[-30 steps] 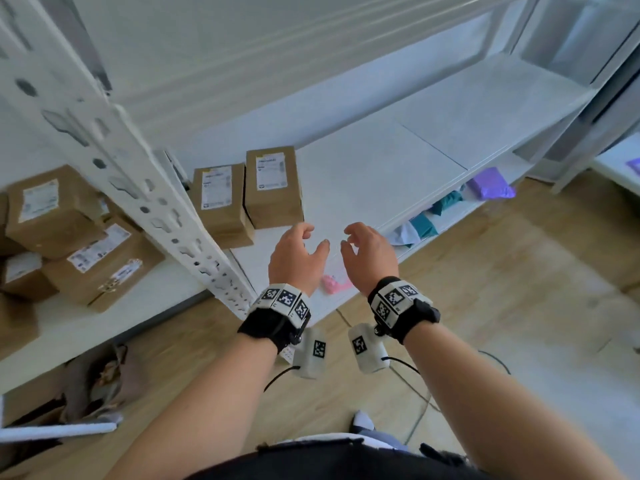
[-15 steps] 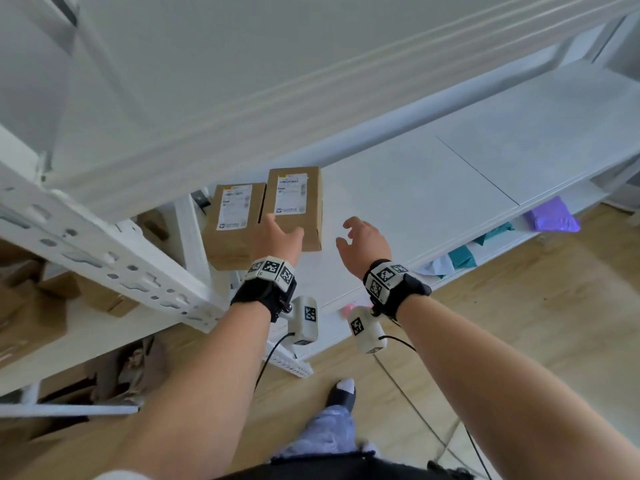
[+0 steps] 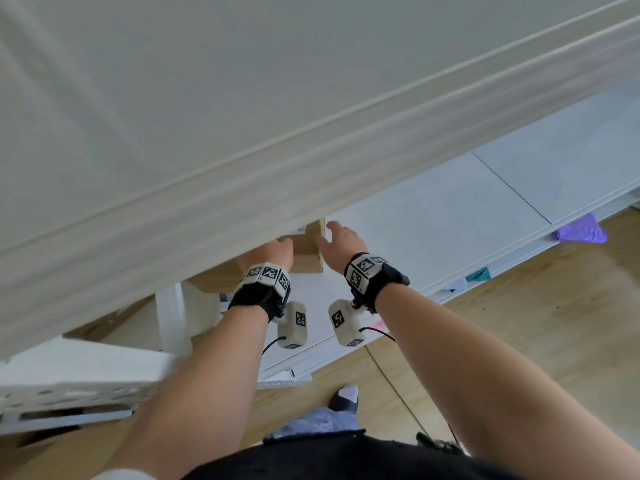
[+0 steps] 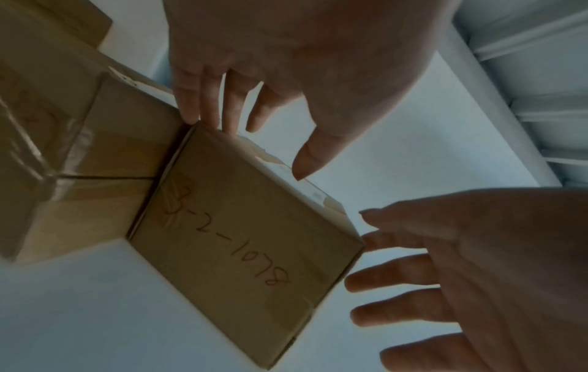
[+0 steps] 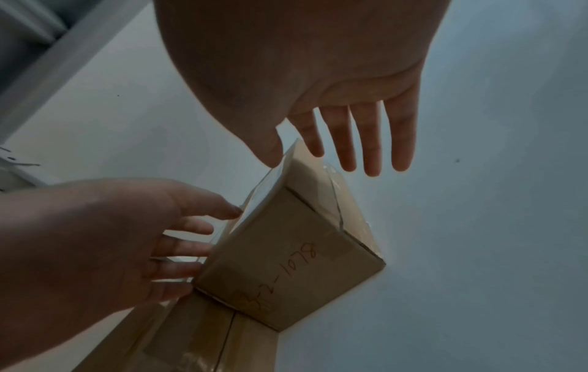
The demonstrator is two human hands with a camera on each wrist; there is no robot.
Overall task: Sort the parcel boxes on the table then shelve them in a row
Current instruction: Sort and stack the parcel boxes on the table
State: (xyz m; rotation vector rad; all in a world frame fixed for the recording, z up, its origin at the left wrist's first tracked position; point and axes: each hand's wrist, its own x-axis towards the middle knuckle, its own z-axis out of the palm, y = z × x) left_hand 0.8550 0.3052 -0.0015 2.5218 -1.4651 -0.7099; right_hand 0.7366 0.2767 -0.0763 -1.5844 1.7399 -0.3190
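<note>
At the left end of the shelf board (image 3: 450,216) stood a taped cardboard parcel box (image 4: 105,141), its side flush against the next one. The left hand (image 3: 273,252) reached in over that seam. Its fingers (image 4: 206,100) were straight, the tips touching the far top edge of the hand-marked parcel box (image 4: 242,241), and the thumb hung loose above the label side, gripping nothing.

The marked box, with "3-2-1078" penned on its near face, stood upright on the board as the second in the row, near the front edge. In the head view, the upper shelf (image 3: 242,116) hid most of it.

On its free right side the right hand (image 3: 341,244) was spread wide. The thumb (image 5: 267,148) brushed the box's top edge and the fingers stretched past it over bare board, not closed on anything. Further right the board ran on white, and a purple bag (image 3: 581,233) showed on the level below.

The box looked small, stiff and probably light, so flat palms on its two side faces should shift it easily. The glossy tape over its seams could be slippery, so bare cardboard near the corners seemed the better place to press. The likely job was squaring it against its neighbour.
</note>
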